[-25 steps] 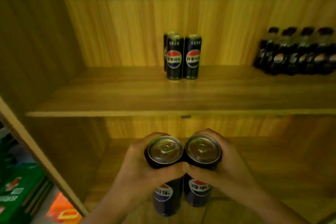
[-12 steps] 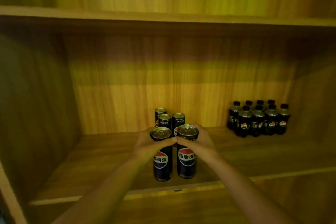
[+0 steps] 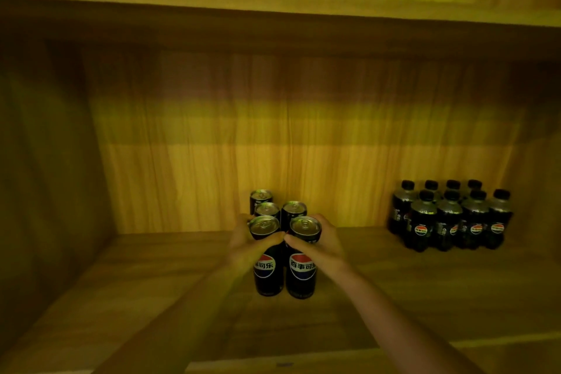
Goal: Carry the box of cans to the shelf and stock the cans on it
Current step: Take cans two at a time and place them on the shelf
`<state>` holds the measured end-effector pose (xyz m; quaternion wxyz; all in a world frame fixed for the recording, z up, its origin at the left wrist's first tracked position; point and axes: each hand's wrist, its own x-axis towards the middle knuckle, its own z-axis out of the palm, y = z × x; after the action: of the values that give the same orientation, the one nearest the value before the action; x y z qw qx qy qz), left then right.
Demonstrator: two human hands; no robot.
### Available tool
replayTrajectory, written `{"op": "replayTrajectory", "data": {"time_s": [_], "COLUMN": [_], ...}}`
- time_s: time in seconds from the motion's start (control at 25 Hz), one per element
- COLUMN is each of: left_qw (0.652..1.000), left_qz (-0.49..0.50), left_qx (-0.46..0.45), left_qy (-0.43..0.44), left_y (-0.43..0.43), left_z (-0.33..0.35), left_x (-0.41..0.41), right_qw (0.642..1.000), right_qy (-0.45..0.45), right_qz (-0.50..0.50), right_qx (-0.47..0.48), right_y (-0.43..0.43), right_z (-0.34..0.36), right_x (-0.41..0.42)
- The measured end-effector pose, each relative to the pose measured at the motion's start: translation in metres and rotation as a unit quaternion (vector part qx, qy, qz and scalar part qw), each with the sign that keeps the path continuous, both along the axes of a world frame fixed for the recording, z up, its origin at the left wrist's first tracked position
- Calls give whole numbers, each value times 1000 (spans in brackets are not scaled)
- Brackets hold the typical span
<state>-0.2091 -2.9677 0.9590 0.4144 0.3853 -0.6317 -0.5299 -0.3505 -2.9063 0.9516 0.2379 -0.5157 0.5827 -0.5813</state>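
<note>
Left of the cans (image 3: 277, 222), the shelf board (image 3: 151, 282) lies bare up to the side wall (image 3: 45, 176). Right of the cans, open board runs to the bottle pack (image 3: 449, 218). Behind the cans, the back panel (image 3: 303, 146) seems close. The upper shelf (image 3: 273, 3) stands well above the cans.

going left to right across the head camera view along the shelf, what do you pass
shelf side wall → left hand → left can → right can → right hand → pack of bottles
</note>
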Motion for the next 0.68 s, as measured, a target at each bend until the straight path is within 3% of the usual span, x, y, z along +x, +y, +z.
{"op": "replayTrajectory", "data": {"time_s": [0.28,0.68], "left_qw": [999,997], "left_qz": [7,65], "left_qx": [-30,-48], "left_qy": [10,-3], "left_y": [-8,-22], "left_z": [-20,-30], "left_x": [-11,-23], "right_qw": [999,999], "right_qy": [-1,38], "right_qz": [36,12], "right_qx": [5,-1], "right_y": [-20,-35], "right_z": [-20,-29], "right_x": [-13,-23]}}
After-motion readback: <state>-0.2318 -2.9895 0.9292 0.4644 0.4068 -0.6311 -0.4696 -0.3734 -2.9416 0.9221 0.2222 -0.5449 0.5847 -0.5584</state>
